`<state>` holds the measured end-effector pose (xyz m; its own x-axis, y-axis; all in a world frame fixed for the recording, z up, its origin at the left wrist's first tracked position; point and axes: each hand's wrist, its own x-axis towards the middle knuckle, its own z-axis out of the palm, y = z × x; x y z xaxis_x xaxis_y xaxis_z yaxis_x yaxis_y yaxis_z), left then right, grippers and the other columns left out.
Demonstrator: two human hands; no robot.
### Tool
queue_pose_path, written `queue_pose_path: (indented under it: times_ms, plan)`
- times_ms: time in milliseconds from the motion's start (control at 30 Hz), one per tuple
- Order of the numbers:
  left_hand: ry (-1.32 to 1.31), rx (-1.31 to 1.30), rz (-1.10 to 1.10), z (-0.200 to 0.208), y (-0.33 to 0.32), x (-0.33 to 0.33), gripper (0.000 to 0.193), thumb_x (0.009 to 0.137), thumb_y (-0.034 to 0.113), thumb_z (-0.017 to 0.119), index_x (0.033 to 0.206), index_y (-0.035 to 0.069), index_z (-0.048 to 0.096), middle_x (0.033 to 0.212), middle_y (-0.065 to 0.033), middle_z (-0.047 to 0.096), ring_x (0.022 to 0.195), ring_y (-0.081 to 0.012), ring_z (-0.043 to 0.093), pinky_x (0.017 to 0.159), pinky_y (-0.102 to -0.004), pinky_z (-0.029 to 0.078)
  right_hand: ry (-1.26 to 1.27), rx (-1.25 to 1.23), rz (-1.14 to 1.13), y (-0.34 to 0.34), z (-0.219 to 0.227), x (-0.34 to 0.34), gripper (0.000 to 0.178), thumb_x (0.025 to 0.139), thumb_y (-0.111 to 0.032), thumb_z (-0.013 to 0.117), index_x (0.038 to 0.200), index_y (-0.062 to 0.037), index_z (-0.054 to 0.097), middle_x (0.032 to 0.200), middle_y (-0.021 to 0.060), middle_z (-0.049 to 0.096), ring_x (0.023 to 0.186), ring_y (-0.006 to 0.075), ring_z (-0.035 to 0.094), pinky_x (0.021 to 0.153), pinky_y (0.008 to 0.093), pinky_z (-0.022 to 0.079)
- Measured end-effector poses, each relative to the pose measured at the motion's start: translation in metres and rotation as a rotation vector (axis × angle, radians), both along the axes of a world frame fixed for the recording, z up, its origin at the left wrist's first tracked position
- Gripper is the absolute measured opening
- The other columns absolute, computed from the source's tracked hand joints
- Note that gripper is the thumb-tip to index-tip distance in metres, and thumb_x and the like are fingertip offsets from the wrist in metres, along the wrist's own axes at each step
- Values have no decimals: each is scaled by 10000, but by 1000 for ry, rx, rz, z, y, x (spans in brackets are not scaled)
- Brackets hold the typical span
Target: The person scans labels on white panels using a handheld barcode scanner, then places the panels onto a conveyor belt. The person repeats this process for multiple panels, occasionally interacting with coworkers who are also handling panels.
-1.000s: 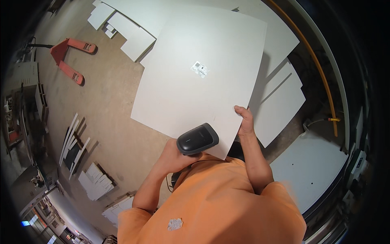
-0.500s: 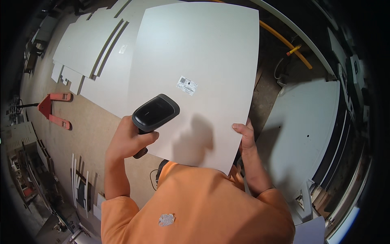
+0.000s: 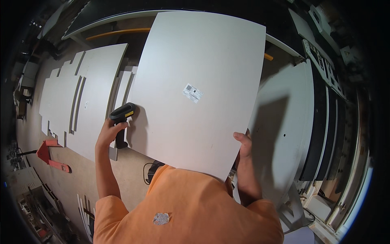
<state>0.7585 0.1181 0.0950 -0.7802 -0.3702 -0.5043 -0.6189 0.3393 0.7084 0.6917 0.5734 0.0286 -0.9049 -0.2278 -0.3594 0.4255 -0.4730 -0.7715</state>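
My left hand (image 3: pixel 109 132) grips a black handheld barcode scanner (image 3: pixel 123 113) by its handle, just off the left edge of a large white panel (image 3: pixel 203 57). The panel is held up in front of my body, its near edge by my orange shirt. My right hand (image 3: pixel 243 145) clasps the panel's right edge near the lower corner, thumb on top and the other fingers mostly hidden underneath. A small printed label (image 3: pixel 192 93) is stuck near the panel's middle, apart from the scanner.
Stacked white panels (image 3: pixel 97 77) lie at the left, with a red pallet jack (image 3: pixel 50 156) beyond them. A pale machine bed (image 3: pixel 290 114) with black strips stands at the right. A yellow hose (image 3: pixel 118 33) runs behind the panel.
The scanner has moved left, away from the label, and turned to the side. My view has swung; more of the stacked panels shows. My right hand keeps its hold on the panel.
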Motion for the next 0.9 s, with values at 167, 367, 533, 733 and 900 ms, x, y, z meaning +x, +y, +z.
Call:
queue_pose_path:
  times_ms: [167, 367, 533, 733, 900]
  plan:
    - [-36, 346, 31, -44, -16, -79, 503, 722, 269, 775, 1169, 61, 673, 872, -20, 683, 701, -88, 593, 519, -245, 381, 101, 39, -39, 8, -14, -109, 498, 777, -171, 621, 1232, 31, 601, 1078, 102, 671, 990, 212, 646, 855, 346, 519]
    - [-46, 352, 17, -40, -22, -176, 549, 694, 256, 780, 1180, 35, 650, 916, -61, 674, 823, -179, 637, 768, -322, 515, -122, -88, 53, 6, -28, -240, 484, 831, -219, 616, 1245, 31, 590, 1108, 130, 668, 996, 252, 656, 890, 370, 521]
    - [70, 460, 118, -45, -39, -217, 526, 728, 223, 776, 1196, 28, 632, 918, -60, 664, 845, -176, 645, 783, -332, 524, -200, -140, 143, -25, -43, -323, 468, 883, -273, 624, 1240, 28, 595, 1113, 147, 670, 993, 264, 654, 885, 376, 522]
    - [124, 497, 504, -92, -43, -229, 451, 829, 334, 685, 1189, 94, 559, 843, -14, 640, 600, -99, 558, 430, -248, 390, -192, 34, 76, -93, -48, -414, 428, 926, -284, 653, 1203, 41, 611, 1085, 129, 676, 958, 239, 660, 852, 346, 526]
    - [640, 597, 907, -116, -34, -283, 334, 920, 402, 650, 1118, 141, 592, 901, -20, 658, 781, -127, 623, 684, -305, 542, -134, 72, 80, -142, -56, -470, 353, 975, -283, 646, 1132, 33, 639, 1027, 87, 677, 928, 167, 654, 813, 321, 531]
